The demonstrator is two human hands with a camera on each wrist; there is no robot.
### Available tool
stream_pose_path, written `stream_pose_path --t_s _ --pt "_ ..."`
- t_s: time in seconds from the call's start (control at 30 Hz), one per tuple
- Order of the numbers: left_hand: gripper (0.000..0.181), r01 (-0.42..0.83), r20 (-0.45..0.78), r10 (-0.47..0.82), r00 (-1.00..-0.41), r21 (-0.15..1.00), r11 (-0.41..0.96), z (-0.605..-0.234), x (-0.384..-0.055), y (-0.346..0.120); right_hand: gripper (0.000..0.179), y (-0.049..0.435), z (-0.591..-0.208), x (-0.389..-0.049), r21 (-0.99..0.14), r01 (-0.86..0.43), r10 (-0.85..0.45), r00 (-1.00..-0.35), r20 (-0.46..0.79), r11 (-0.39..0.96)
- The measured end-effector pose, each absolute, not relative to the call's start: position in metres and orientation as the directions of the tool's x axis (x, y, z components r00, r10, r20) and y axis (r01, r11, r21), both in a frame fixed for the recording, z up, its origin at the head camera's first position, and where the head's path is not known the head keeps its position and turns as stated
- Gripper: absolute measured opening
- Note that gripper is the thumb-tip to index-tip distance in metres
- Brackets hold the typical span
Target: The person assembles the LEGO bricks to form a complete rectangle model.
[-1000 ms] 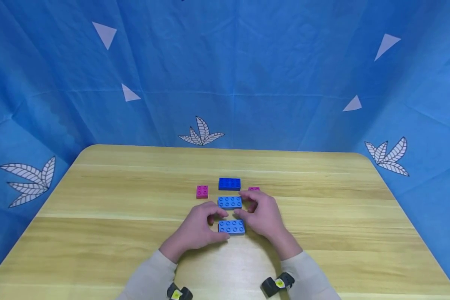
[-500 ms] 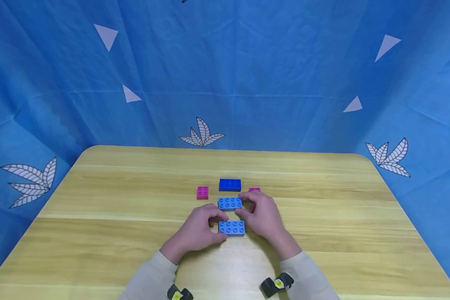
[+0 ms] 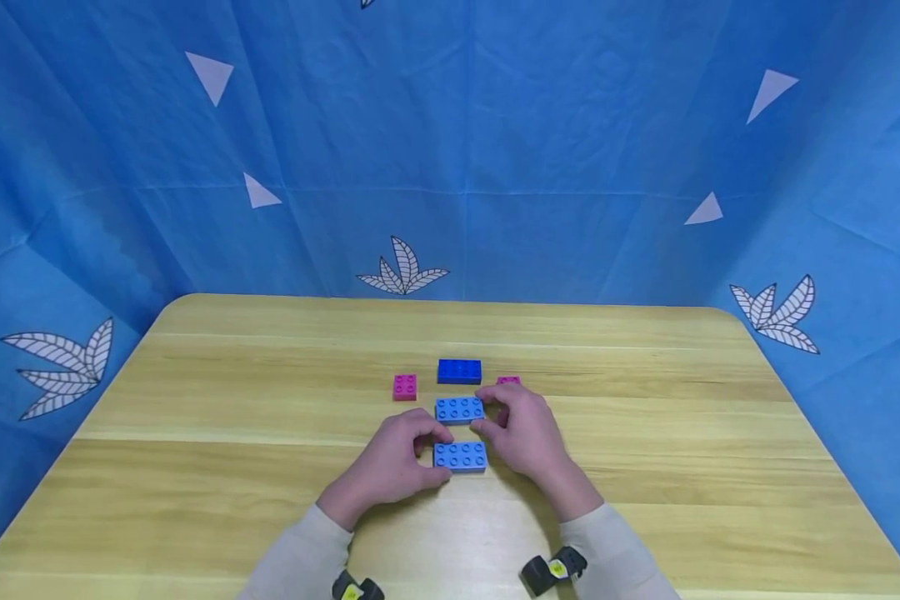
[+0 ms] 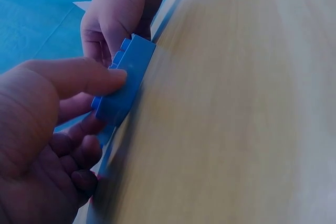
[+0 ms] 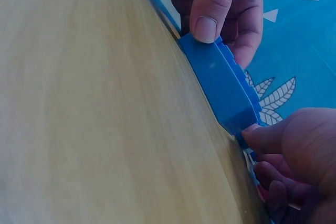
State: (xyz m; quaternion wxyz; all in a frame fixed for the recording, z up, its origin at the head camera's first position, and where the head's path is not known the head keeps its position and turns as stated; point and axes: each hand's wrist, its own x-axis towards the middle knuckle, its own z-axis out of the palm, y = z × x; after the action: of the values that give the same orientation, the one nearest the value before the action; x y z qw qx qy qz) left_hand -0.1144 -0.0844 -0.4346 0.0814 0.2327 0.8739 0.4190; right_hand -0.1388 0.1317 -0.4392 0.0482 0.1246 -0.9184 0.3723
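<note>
My left hand (image 3: 392, 460) pinches the left end of the nearest light blue eight-stud toy brick (image 3: 461, 457), thumb on its near side and fingers behind it. In the left wrist view the thumb presses flat on the side of this brick (image 4: 127, 80). Just beyond lies a second light blue brick (image 3: 459, 409), whose right end sits between the thumb and index finger of my right hand (image 3: 527, 432). In the right wrist view, the right thumb is right at the corner of the nearest brick (image 5: 212, 77). Both bricks lie parallel, studs up, with a narrow gap between them.
A dark blue brick (image 3: 460, 372) lies behind the light blue pair. One small pink brick (image 3: 404, 387) sits to its left, and another pink brick (image 3: 507, 380) is partly hidden behind my right hand. The wooden table (image 3: 217, 400) ends at a blue patterned curtain (image 3: 555, 150).
The nearest light blue brick has shifted slightly left with my left hand, relative to the brick behind it. The right hand has stayed almost still.
</note>
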Motion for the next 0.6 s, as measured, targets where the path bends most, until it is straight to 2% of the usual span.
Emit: stream_pose_path --t_s 0.6 --pt "0.035 0.313 0.053 0.42 -0.906 0.753 0.579 -0.434 -0.116 -0.099 0.037 0.134 -0.435 -0.134 -0.663 -0.216 -0.168 -0.976 0.138 0.716"
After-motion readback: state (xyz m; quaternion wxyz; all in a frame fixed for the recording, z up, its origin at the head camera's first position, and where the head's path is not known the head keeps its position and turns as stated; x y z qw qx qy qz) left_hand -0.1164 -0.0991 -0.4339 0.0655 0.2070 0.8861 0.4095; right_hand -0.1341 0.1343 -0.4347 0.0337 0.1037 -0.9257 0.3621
